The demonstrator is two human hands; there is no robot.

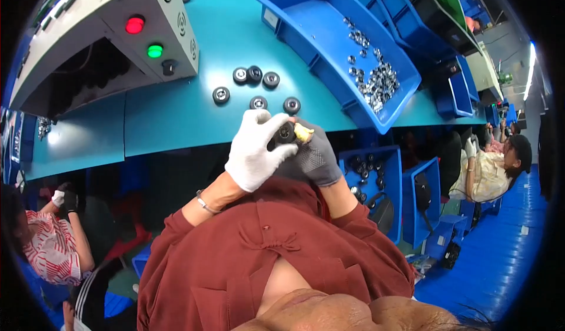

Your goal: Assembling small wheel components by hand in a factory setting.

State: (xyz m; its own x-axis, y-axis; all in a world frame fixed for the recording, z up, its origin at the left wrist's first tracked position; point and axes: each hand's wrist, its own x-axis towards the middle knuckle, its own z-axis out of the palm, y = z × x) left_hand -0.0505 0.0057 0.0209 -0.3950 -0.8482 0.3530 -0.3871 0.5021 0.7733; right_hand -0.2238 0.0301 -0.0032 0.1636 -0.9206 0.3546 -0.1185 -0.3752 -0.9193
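A small black wheel (285, 132) with a dark hub is held in front of my body, just off the table's near edge. My left hand (254, 148), in a white glove, pinches it from the left between thumb and fingers. In a grey glove with a yellow covering on one digit, my right hand (316, 151) closes on the wheel's right side; some of its fingers are hidden. Just beyond my hands, several similar black wheels lie on the green table: one wheel (258, 103), another wheel (292, 105) and a loose group (254, 74) farther back.
A blue tray (321, 66) with shiny metal parts (376, 80) lies at the right. At the left stands a pale machine (173, 33) with red and green lights. A blue bin (393, 195) below my right arm holds black parts. Other people (485, 172) sit on both sides.
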